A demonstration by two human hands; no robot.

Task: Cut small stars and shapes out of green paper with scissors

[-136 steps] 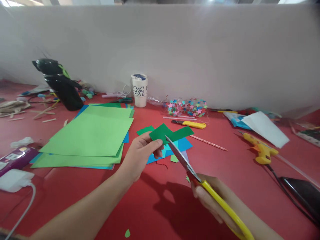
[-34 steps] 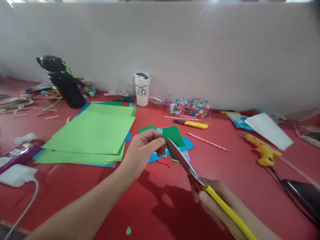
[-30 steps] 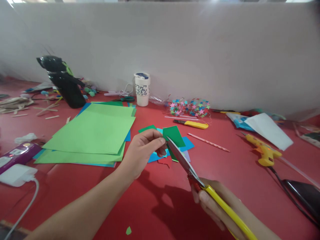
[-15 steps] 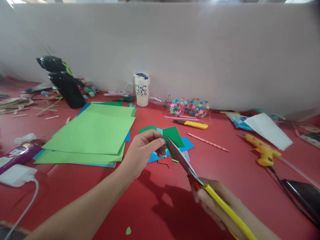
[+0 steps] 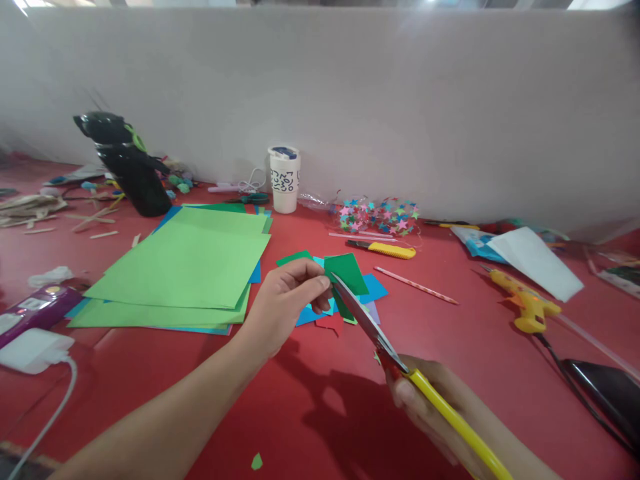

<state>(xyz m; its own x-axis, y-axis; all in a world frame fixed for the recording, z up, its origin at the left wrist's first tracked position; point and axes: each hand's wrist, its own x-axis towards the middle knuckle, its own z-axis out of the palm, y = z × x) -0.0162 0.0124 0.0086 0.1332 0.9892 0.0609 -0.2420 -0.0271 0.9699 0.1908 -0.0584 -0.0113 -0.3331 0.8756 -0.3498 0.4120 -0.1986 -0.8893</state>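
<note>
Between the thumb and fingers of my left hand [image 5: 283, 310] is pinched a dark green piece of paper [image 5: 350, 272]. My right hand [image 5: 425, 407] is closed round the yellow and red handles of a pair of scissors [image 5: 367, 321]. The blades point up and left, their tips at the green paper close to my left fingertips. Under the held piece lie several paper pieces in green, blue and lilac, among them a blue piece [image 5: 375, 287]. A light green scrap [image 5: 257, 461] lies near the front edge.
Light green sheets [image 5: 185, 260] are stacked at left, by a black bottle [image 5: 133, 167]. Behind stand a white cup [image 5: 285, 180] and star garlands [image 5: 377, 217]. A yellow cutter [image 5: 390, 250], a striped stick [image 5: 417, 285] and a yellow glue gun [image 5: 525, 300] lie to the right.
A small light-coloured scrap now shows beside the scissors' red handle. The green paper has shifted very slightly; both hands stay nearly in place.
</note>
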